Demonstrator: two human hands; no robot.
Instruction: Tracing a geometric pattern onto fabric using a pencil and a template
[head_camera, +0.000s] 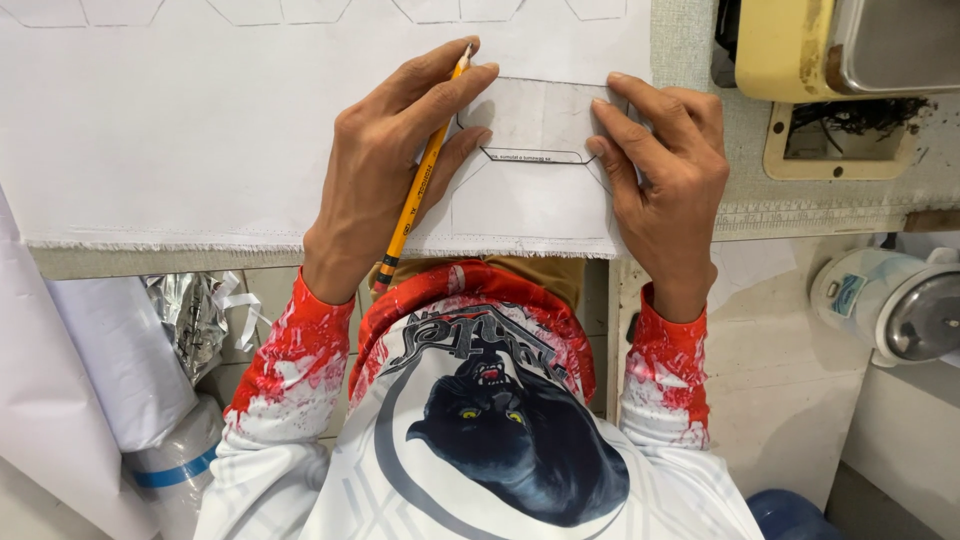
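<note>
A white fabric sheet (200, 130) with a frayed front edge lies on the worktable, with several pencil outlines drawn on it. A flat grey template (535, 115) with angled corners rests on the fabric. My left hand (390, 170) holds a yellow pencil (415, 200) with its tip at the template's upper left edge. My right hand (665, 180) lies flat on the right side of the template, fingers spread and pressing it down.
A yellowish machine (790, 50) with a metal part sits at the top right over a cut-out in the table. At the right edge, lower down, is a white pot with a metal lid (890, 300). White rolls (120, 360) and crumpled foil (190, 310) stand under the table at left.
</note>
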